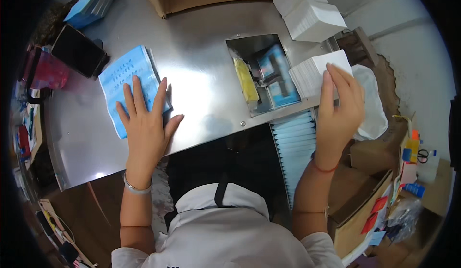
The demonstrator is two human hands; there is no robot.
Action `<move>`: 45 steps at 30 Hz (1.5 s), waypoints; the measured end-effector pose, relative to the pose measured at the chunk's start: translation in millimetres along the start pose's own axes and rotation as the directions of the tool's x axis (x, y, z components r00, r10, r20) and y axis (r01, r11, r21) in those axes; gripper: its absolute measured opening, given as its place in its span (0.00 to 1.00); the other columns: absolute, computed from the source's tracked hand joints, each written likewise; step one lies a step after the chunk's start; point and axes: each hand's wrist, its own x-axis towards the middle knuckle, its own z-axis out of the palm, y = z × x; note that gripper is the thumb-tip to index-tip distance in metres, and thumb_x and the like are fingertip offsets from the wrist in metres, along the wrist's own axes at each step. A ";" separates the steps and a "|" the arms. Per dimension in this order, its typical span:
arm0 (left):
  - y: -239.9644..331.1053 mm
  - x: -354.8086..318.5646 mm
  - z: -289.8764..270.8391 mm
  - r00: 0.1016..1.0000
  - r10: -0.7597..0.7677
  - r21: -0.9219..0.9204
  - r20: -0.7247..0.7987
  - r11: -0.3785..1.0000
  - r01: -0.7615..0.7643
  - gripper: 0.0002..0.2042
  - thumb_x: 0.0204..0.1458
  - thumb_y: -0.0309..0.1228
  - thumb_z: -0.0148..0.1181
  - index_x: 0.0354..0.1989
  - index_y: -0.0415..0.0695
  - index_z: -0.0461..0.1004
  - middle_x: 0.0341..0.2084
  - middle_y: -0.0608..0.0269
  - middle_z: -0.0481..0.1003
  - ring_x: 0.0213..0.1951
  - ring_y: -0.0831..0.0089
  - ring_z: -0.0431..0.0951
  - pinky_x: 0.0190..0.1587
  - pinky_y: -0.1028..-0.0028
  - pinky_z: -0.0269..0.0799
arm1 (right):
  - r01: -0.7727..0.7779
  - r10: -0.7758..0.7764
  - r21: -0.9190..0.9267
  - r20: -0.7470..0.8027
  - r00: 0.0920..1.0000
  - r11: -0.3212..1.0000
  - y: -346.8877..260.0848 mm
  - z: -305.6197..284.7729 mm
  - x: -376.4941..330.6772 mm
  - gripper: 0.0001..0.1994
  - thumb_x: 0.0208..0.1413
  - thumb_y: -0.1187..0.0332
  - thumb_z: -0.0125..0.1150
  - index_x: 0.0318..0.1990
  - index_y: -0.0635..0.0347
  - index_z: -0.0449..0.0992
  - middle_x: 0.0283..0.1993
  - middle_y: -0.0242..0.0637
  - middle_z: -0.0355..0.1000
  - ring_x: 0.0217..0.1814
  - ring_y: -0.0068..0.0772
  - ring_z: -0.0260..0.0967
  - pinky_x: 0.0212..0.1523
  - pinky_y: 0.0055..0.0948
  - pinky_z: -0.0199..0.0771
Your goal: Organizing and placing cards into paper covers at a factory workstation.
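- Left of the dark panel (246, 49) in the tabletop (197, 42), the blue packet (114, 83) lies flat under the left hand (145, 124), its grip released, fingers spread.
- Right of the panel, the right hand (342, 107) brings thumb and fingertips together at the near white stack (307, 73); whether this grip holds a piece, I cannot tell.
- Handling looks unfinished: that stack and the far white stack (312, 15), beyond the panel's right side, are both sizeable.
- Blue pile (93, 3), far left beyond the panel: whether finished is unclear.
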 end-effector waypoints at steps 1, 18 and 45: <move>-7.9 -1.3 0.2 0.997 0.058 -0.064 0.060 0.996 -0.054 0.40 0.48 0.51 0.68 0.70 0.55 0.60 0.71 0.38 0.47 0.70 0.37 0.47 0.67 0.39 0.40 | 0.031 -0.021 -0.166 0.061 0.998 0.986 8.0 -3.9 3.0 0.09 0.55 0.70 0.64 0.41 0.62 0.82 0.38 0.41 0.75 0.40 0.45 0.71 0.47 0.43 0.71; 72.3 16.0 -6.1 0.968 0.227 -0.716 -0.103 0.659 -0.231 0.17 0.41 0.37 0.73 0.32 0.40 0.73 0.49 0.45 0.68 0.57 0.42 0.66 0.58 0.46 0.62 | 0.093 -0.080 -0.037 0.256 0.963 0.995 44.5 -8.6 16.7 0.15 0.51 0.73 0.62 0.48 0.66 0.79 0.47 0.42 0.71 0.50 0.45 0.66 0.52 0.39 0.65; 76.3 49.8 -8.2 0.941 0.328 -0.330 0.086 0.900 -0.283 0.24 0.41 0.43 0.72 0.46 0.46 0.75 0.52 0.48 0.67 0.55 0.52 0.65 0.53 0.54 0.60 | 0.033 -0.002 -0.173 0.176 0.984 0.984 18.8 9.9 -2.4 0.10 0.56 0.75 0.60 0.44 0.69 0.79 0.43 0.44 0.71 0.45 0.46 0.67 0.47 0.39 0.70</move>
